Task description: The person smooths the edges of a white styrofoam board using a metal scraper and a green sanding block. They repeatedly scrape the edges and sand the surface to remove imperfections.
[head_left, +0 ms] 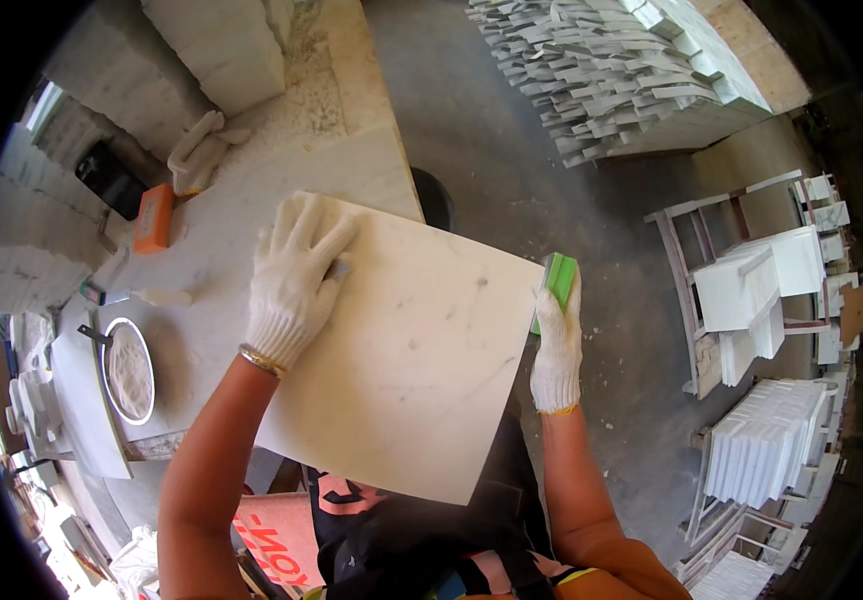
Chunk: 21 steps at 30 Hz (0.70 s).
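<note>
A square white marble tile (pixel 421 345) with faint grey veins lies on the stone worktop (pixel 221 270), its near and right parts jutting past the worktop's edge. My left hand (pixel 296 275), in a white knitted glove, rests flat on the tile's far left part with the fingers spread. On the other side, my gloved right hand (pixel 557 350) is closed around a green block (pixel 560 275), which looks like a sanding block. That block is at the tile's right edge, near the far right corner. The right fingertips are partly hidden behind the block.
On the worktop's left are a bowl of whitish paste (pixel 131 370), an orange box (pixel 153 218), a black object (pixel 111 180) and crumpled gloves (pixel 201 150). Stacked stone strips (pixel 601 75) stand far right. Racks with white tiles (pixel 766 440) line the right side.
</note>
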Motion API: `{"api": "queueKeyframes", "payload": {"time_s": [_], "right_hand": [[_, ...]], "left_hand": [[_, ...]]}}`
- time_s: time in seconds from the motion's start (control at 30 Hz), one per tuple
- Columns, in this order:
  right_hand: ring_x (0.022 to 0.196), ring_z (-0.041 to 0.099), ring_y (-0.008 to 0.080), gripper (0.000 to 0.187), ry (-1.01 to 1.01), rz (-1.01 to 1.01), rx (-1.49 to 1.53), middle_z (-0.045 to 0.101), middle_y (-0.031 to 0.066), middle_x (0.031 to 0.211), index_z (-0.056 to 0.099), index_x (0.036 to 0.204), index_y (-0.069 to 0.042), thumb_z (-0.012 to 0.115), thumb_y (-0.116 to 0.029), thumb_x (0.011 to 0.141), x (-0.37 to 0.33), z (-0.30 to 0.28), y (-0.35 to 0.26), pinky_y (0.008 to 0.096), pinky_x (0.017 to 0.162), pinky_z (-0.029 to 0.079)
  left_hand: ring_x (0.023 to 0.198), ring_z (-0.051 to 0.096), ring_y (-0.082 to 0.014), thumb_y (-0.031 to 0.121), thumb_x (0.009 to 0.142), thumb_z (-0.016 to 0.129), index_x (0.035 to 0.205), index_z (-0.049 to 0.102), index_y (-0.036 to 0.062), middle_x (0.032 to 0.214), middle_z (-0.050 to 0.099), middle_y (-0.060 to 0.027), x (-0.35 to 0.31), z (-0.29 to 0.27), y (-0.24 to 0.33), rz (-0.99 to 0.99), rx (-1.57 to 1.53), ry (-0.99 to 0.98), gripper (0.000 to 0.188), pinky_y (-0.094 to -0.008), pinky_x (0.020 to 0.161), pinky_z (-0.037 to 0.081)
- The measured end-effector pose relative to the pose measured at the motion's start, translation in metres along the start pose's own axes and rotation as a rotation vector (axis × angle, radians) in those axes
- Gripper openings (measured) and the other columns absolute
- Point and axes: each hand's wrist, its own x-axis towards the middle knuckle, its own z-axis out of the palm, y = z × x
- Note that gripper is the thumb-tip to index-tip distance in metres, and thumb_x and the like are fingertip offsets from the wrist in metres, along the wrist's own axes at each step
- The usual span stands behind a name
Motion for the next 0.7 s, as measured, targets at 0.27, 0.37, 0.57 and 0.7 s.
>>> {"api": "queueKeyframes", "payload": {"time_s": [0.27,0.37,0.57,0.7], "right_hand": [[0.135,0.048,0.0251,0.086,0.029,-0.016,-0.099,0.042,0.0162,0.156,0.017,0.163,-0.009,0.058,-0.041,0.095,-0.028,-0.005,0.019,0.0340,0.110,0.038],[0.136,0.050,0.0307,0.078,0.047,-0.156,-0.274,0.043,0.0193,0.155,0.021,0.162,-0.009,0.055,-0.040,0.099,-0.035,-0.003,0.023,0.0370,0.112,0.037],[0.121,0.058,0.0325,0.074,0.173,-0.197,-0.421,0.055,0.0160,0.135,0.031,0.159,-0.012,0.061,-0.038,0.097,0.035,0.001,-0.003,0.0404,0.103,0.047],[0.117,0.061,0.0334,0.080,0.138,-0.387,-0.707,0.057,0.0173,0.133,0.033,0.159,-0.012,0.069,-0.033,0.091,-0.028,-0.012,0.031,0.0422,0.097,0.051]], "left_hand": [[0.147,0.033,-0.0410,0.018,0.090,0.064,0.139,0.061,0.0226,0.157,0.042,-0.0168,0.001,-0.003,0.002,0.005,-0.008,0.001,0.049,-0.0557,0.119,0.029],[0.147,0.033,-0.0409,0.018,0.090,0.064,0.139,0.061,0.0214,0.156,0.042,-0.0173,0.001,-0.007,0.004,0.009,-0.004,-0.019,0.049,-0.0555,0.118,0.029],[0.145,0.035,-0.0391,0.017,0.089,0.066,0.136,0.063,0.0221,0.152,0.045,-0.0171,0.004,-0.001,0.002,0.060,-0.008,0.068,0.047,-0.0564,0.116,0.032],[0.146,0.035,-0.0393,0.018,0.092,0.063,0.139,0.061,0.0199,0.155,0.044,-0.0176,0.004,-0.005,0.003,0.034,-0.026,0.010,0.048,-0.0528,0.118,0.030]]}}
